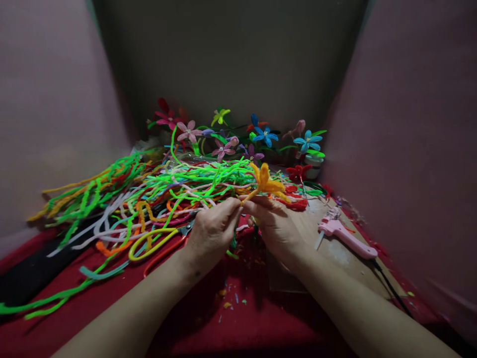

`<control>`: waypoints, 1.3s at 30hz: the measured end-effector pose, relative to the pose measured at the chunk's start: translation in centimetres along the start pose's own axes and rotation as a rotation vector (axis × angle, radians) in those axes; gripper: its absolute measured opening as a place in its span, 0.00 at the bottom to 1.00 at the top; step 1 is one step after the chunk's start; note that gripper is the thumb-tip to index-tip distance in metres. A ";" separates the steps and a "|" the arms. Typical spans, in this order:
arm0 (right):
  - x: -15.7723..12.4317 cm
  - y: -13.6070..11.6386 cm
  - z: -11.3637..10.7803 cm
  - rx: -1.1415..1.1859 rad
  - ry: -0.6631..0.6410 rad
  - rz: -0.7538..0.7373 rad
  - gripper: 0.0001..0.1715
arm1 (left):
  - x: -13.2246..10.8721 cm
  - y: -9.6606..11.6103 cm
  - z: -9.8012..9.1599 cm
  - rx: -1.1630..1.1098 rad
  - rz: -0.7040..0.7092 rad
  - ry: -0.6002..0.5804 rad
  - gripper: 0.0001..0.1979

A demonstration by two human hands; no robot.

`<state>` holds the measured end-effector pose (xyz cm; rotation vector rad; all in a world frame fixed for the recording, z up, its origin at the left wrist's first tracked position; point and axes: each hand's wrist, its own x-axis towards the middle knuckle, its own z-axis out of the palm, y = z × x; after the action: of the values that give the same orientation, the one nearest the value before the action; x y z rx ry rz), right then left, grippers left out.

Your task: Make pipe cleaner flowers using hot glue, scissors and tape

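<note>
A yellow-orange pipe cleaner flower [264, 180] is held up between my two hands, its petals tilted to the right and its stem slanting down to the left. My left hand [216, 226] pinches the low end of the stem between thumb and fingers. Close against it, my right hand [276, 223] has its thumb and fingers closed around the stem just under the petals. Something dark green shows below the hands, partly hidden by them. Beside my left wrist lie scissors with one yellow and one red handle [152, 243].
Loose pipe cleaners [201, 181] in many colours heap across the red cloth [208, 318]. Behind them stand several finished flowers [264, 136]. At right, a pink glue gun [348, 238] with a black cord rests on a brown board [335, 271]. Fabric walls close in both sides.
</note>
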<state>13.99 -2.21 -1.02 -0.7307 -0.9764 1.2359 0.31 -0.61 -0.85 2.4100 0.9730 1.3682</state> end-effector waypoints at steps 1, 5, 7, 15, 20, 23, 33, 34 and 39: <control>-0.1 -0.2 0.1 -0.011 -0.018 0.000 0.07 | 0.1 0.3 -0.1 -0.077 -0.088 -0.019 0.09; 0.1 -0.4 0.0 -0.052 -0.095 -0.016 0.08 | 1.0 1.3 -0.8 -0.483 -0.475 -0.125 0.09; 0.3 -0.2 -0.2 -0.041 -0.115 -0.038 0.08 | 1.2 1.5 -1.1 -0.641 -0.602 -0.181 0.08; 0.7 0.1 -0.5 0.124 -0.124 0.125 0.13 | 1.2 1.0 -1.3 -1.205 -0.769 -0.349 0.08; 0.5 -0.4 -0.3 0.163 -0.128 0.145 0.13 | 1.3 0.8 -1.5 -1.316 -0.749 -0.472 0.07; 0.4 -0.2 -0.2 0.150 -0.065 0.088 0.09 | 1.1 1.0 -1.4 -0.940 -0.605 -0.388 0.11; 0.2 -0.1 0.3 -0.013 -0.017 -0.068 0.07 | -0.1 0.1 -0.3 0.005 -0.082 -0.057 0.10; 0.2 -0.1 0.2 -0.028 -0.026 -0.068 0.07 | 0.0 0.3 -0.4 -0.051 -0.136 -0.059 0.10; 0.3 0.2 -0.5 -0.095 -0.050 -0.116 0.10 | 0.6 1.5 -1.0 -0.348 -0.376 -0.077 0.09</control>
<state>14.41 -1.89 -1.37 -0.7098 -1.1097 1.1178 0.40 -1.52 0.85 1.8958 1.0075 1.1844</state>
